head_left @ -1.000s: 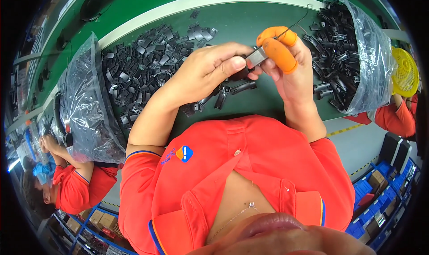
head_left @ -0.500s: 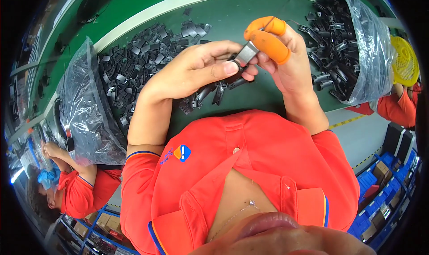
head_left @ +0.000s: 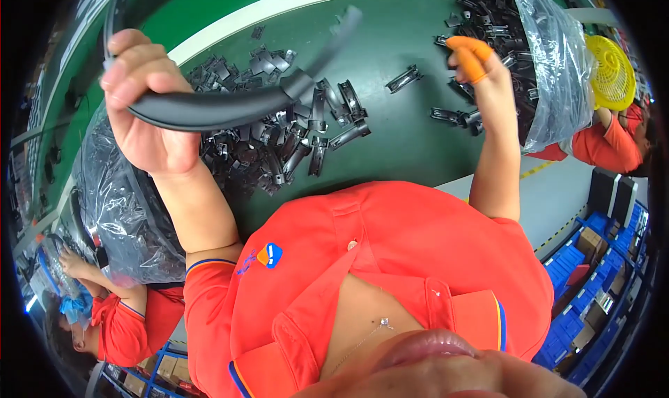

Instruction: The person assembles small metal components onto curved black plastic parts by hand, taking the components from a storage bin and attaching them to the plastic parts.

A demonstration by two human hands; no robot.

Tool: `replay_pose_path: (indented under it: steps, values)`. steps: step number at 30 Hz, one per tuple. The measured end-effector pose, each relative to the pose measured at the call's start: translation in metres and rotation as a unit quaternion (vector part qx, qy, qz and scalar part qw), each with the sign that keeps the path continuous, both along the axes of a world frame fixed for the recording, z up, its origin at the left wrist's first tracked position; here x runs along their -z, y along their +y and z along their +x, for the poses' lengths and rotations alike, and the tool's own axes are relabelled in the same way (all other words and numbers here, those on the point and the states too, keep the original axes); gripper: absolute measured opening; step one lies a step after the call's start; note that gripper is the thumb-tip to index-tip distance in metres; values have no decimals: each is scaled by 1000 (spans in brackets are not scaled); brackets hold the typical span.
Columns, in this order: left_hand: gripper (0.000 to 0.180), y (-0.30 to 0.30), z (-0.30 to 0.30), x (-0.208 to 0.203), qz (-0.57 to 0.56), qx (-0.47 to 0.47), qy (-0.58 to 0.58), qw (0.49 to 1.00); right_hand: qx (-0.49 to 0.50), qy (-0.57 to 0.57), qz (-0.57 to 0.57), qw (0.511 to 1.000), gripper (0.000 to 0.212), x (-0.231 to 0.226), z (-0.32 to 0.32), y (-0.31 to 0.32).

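My left hand (head_left: pixel 157 105) is closed around a curved black headband (head_left: pixel 223 111), like one from headphones, raised over the left side of the table. A thin strip sticks out at each of its ends; the right one is smeared by motion. On my right hand (head_left: pixel 491 84), orange covers (head_left: pixel 470 62) sheathe two fingertips. That hand hovers at the near-left edge of the pile of black curved parts (head_left: pixel 512 32), its fingers bent and apart, with no held part visible. A single black curved part (head_left: pixel 404 79) lies on the table between the hands.
Small black pieces (head_left: pixel 268 62) are heaped at the left, with several curved parts (head_left: pixel 317 154) beside them on the green table (head_left: pixel 390 133). Clear plastic bags (head_left: pixel 115 196) flank both sides. A yellow basket (head_left: pixel 613 74) stands right; co-workers (head_left: pixel 143 321) sit at both sides.
My hands have come apart. The left has carried the headband left and up; the right has let go of it and moved right to the pile of curved parts.
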State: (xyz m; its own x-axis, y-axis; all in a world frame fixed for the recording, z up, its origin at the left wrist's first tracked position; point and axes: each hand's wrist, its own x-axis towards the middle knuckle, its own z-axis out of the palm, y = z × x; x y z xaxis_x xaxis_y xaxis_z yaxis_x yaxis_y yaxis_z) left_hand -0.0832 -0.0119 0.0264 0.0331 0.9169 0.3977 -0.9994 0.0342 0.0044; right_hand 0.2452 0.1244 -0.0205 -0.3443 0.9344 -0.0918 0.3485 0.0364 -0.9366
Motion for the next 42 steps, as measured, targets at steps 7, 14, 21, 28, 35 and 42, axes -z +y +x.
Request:
replay_pose_path:
  steps: [7, 14, 21, 28, 35, 42]
  values:
    - [25, -4, -20, -8, -11, -73, -32, 997, -191, -20, 70, 979, 20, 8, -78, -12]
    - [27, 1, -6, -3, -56, -104, 52, 992, -318, -79, 238, 914, 18, 39, -155, -3]
    - [31, -2, 10, 6, -113, -164, 134, 971, -346, -76, 266, 897, 18, 51, -140, 3]
    - [32, 2, 40, 12, -163, -237, 364, 886, -199, -42, 161, 966, 16, 34, -107, -11]
    - [30, 5, 52, 14, -172, -248, 422, 855, -107, 153, 74, 980, 17, 19, -97, -28]
    - [33, 1, 69, 16, -149, -251, 498, 817, -47, 383, -48, 921, 21, -15, -100, -49]
